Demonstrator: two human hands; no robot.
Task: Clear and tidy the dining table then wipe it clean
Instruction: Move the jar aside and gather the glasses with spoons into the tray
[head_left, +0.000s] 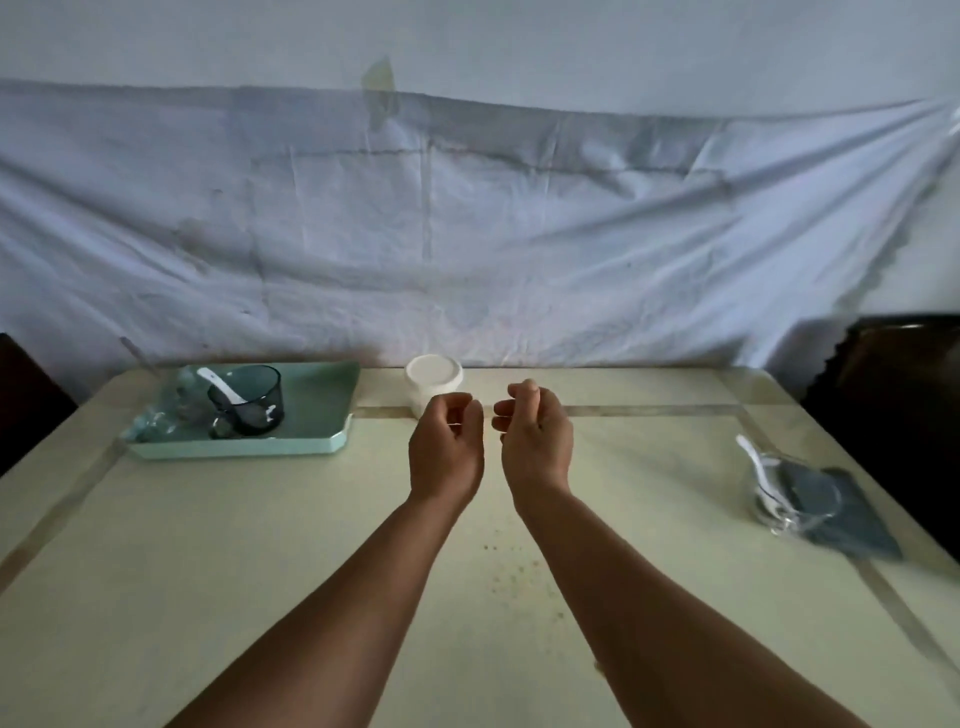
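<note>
My left hand (445, 451) and right hand (535, 435) hover half-curled and hold nothing, above the table (311, 545). The white jar (434, 379) stands just behind them; a careless reach may tip it. The glass bowl (792, 501) sits near the right edge.

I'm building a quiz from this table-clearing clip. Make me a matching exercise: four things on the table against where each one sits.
Things:
1. dark glass bowl
2. white lidded pot
3. clear glass bowl
4. crumbs

Places:
A. table middle, between the forearms
B. on the green tray
C. on the grey cloth, right side
D. far edge, beyond the left hand

Pairs: 1-B, 2-D, 3-C, 4-A
</note>
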